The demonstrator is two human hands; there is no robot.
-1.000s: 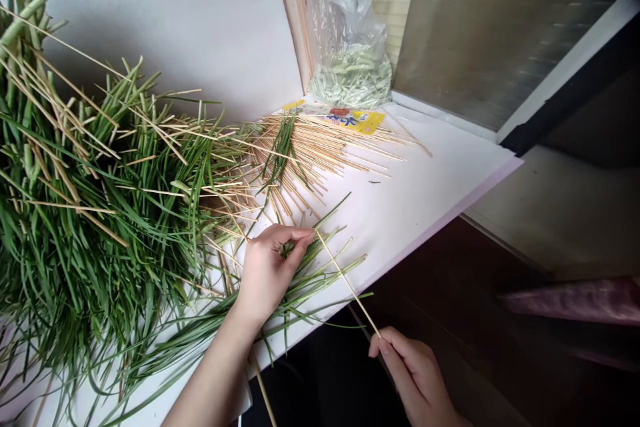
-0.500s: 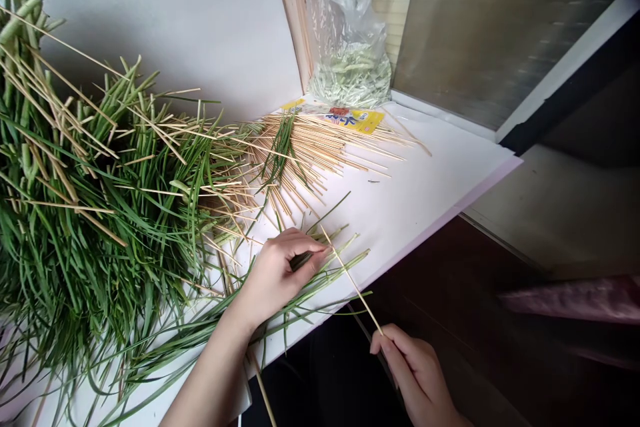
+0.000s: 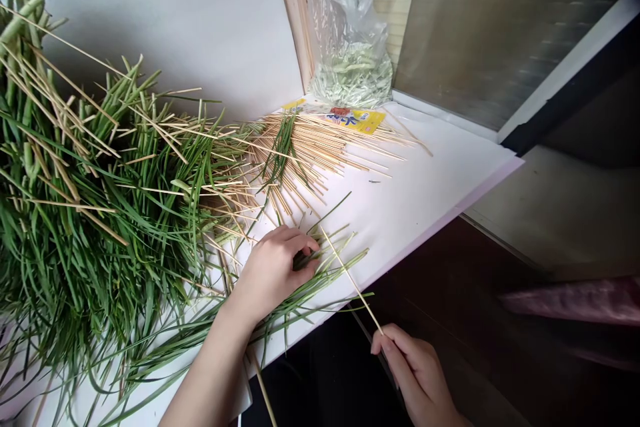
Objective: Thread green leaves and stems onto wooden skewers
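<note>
A thin wooden skewer (image 3: 354, 283) slants up and left from my right hand (image 3: 417, 370), whose thumb and fingers pinch its lower end. Its upper part lies over a few loose green stalks (image 3: 350, 260) near the table's front edge. My left hand (image 3: 280, 267) is just left of the skewer, above the stalks; its thumb and index fingertip are apart, with nothing visible between them. Long green leaves pass beneath my left wrist.
A big heap of green stalks on skewers (image 3: 125, 213) fills the left. Behind my left hand, bare skewers (image 3: 310, 153) fan out beside a yellow packet (image 3: 367, 121). A clear bag of pale green pieces (image 3: 350, 70) stands at the back.
My left thumb and index finger have parted and drawn back left, off the skewer. My right hand still holds the skewer in nearly the same place.
</note>
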